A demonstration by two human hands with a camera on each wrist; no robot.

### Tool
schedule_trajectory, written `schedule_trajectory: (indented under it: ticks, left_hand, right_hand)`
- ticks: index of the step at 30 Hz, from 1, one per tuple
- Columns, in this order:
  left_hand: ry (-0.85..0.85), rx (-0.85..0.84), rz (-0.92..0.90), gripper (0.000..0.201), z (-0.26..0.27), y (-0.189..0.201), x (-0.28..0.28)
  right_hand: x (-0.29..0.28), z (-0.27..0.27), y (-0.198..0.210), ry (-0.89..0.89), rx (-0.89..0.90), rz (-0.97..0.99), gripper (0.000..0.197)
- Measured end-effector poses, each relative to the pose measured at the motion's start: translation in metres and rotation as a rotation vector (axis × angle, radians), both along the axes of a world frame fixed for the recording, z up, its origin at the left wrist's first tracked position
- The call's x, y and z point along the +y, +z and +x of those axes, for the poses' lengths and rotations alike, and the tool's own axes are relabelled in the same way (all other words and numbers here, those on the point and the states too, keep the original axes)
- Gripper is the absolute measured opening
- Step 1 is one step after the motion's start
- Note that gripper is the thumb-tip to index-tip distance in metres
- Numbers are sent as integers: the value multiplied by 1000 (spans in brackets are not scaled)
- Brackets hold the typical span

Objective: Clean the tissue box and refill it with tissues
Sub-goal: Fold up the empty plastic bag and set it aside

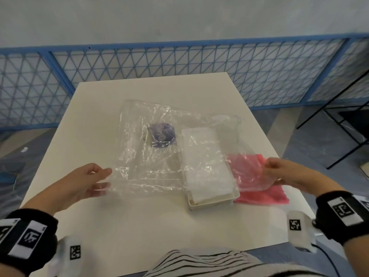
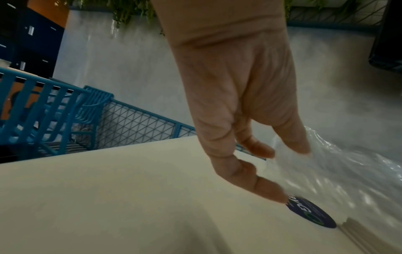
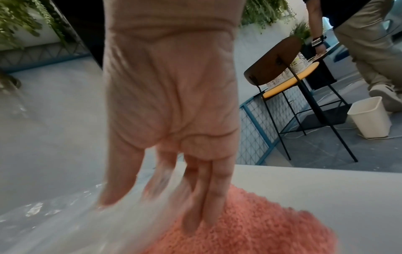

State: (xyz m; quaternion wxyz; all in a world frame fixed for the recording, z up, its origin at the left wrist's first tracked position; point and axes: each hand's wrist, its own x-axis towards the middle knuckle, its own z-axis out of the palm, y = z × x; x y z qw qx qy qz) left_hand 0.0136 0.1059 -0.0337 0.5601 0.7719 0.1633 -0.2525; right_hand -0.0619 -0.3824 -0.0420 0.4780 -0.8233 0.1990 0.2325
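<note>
Over desk [image 1: 139,226], both hands stretch clear bag [image 1: 159,140]: left hand [image 1: 87,182] pinches its near-left edge, right hand [image 1: 285,172] pinches right edge above pink cloth [image 1: 265,196]; tissue-filled box [image 1: 211,202] sits beneath bag, beside cloth

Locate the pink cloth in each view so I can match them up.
Head: the pink cloth lies at right of centre on the table, beside the tissue box, partly under the clear plastic wrapper and the right hand.
Left wrist: not in it.
Right wrist: bottom centre to bottom right, under the fingers.
Shared landmark: the blue mesh fence.
</note>
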Motion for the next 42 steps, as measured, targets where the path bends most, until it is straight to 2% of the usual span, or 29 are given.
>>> schedule_trajectory:
  ticks: [2,4,6,8,11,14,17,19,21,24,26,30,32,35,38,39,42]
  left_hand:
    - [86,-14,11,33,3,0,-9]
    - [120,-34,-5,45,7,1,-21]
    - [121,-25,-42,52,12,1,-33]
    - [100,-23,-29,55,18,-2,-42]
    - [152,-57,28,47,26,-10,-49]
    - [228,-95,59,31,30,-17,-48]
    - [231,-191,135,19,32,-20,-41]
    - [180,-238,142,14,32,-19,-34]
    - [73,-277,130,10,28,-18,-26]
    - [-2,-367,163,12,20,-18,-18]
    - [-1,-404,180,11,16,-17,-16]
    - [-44,-450,191,9,16,-12,-17]
    - [-42,-456,182,11,16,-8,-18]
    - [-45,-467,123,19,18,1,-15]
    - [-31,-478,-83,11,17,13,-11]
    - [-17,-487,-159,15,17,17,-9]
    - [40,-568,-326,52,20,31,0]
  right_hand:
    - [3,14,-6,-140,-106,-139,29]
    - [10,30,-11,-234,-139,-181,37]
    - [16,43,-14,-299,-142,-204,42]
    - [21,51,-14,-289,-120,-244,40]
    - [26,54,-11,-239,-93,-259,29]
    - [24,50,-11,-232,-180,-224,17]
    - [16,41,-16,-251,-274,-140,15]
    - [10,35,-18,-168,-222,-136,12]
    - [2,31,-22,-17,-96,-170,14]
    - [-7,29,-18,139,21,-249,32]
    - [-9,33,-12,106,-9,-189,46]
    - [-2,51,-3,-211,-182,86,51]
    - [2,62,-1,-324,-208,218,52]
    - [10,73,3,-358,-214,319,41]
    - [19,76,19,-288,-270,358,21]
    - [20,76,27,-279,-330,385,16]
    - [21,69,56,-312,-575,501,8]
